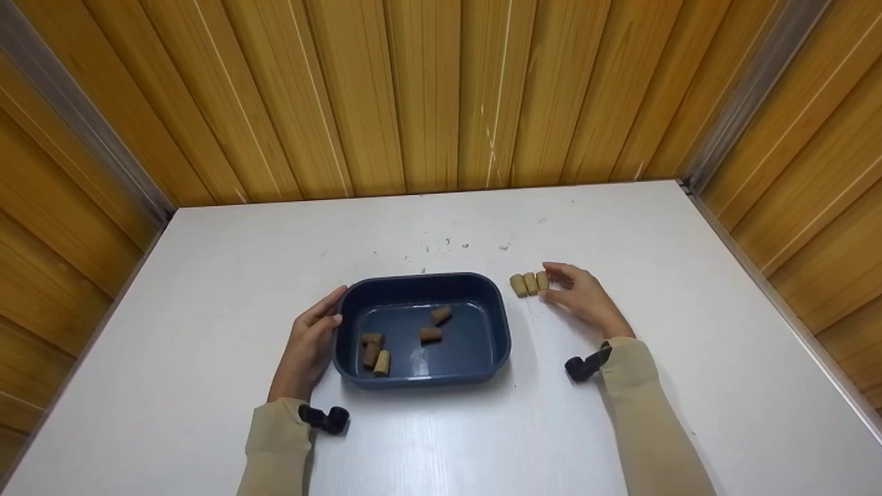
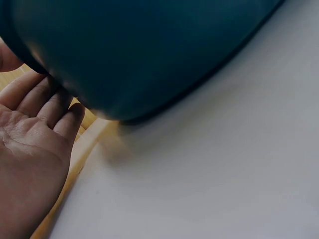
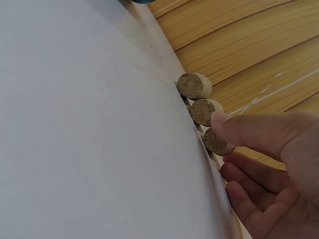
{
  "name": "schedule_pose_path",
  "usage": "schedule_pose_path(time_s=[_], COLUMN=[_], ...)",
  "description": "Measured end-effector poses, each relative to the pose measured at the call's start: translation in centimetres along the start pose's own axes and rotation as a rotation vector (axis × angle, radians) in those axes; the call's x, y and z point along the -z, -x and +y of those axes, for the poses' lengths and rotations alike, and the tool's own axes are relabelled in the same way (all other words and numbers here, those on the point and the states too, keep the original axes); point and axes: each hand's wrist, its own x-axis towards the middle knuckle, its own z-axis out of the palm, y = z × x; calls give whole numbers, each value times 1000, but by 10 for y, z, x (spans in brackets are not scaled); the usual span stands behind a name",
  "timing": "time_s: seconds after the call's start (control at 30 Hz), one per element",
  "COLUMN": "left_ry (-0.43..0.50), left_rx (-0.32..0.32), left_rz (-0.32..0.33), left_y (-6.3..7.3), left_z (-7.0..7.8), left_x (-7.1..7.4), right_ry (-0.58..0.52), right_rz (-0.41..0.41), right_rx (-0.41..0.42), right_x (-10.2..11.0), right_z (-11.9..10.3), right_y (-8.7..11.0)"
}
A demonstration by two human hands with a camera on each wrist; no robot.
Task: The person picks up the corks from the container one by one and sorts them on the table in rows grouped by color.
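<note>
A dark blue rectangular tray (image 1: 468,377) stands on the white table, with several tapered corks inside, such as a brown cork (image 1: 431,335) near its middle and a paler cork (image 1: 382,363) at the near left. My left hand (image 1: 313,341) grips the tray's left side, thumb at the rim and fingers (image 2: 42,102) along the outer wall. Right of the tray, three light corks stand side by side in a row. My right hand (image 1: 582,297) pinches the rightmost cork (image 3: 217,142) between thumb and forefinger; the leftmost cork (image 1: 518,285) lies farthest from that hand.
Dark crumbs (image 1: 448,242) are scattered on the table (image 1: 207,331) behind the tray. Yellow wood-look panels (image 1: 427,96) wall in the back and both sides. Each sleeve cuff carries a small black camera, such as the right wrist camera (image 1: 586,366).
</note>
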Motion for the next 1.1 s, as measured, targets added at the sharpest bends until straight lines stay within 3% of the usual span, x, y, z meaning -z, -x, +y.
schedule_pose_path(time_s=[0.3, 0.63, 1.1], left_ry=[17, -10, 5], left_rx=[-2, 10, 14], left_rz=[-1, 16, 16], left_y=[2, 0, 0], left_z=[0, 1, -1], left_x=[0, -1, -1], right_ry=[74, 131, 248], right_rz=[-35, -41, -234], right_rx=[29, 194, 327], right_x=[10, 20, 9], right_z=[-17, -51, -120], right_y=[0, -4, -7])
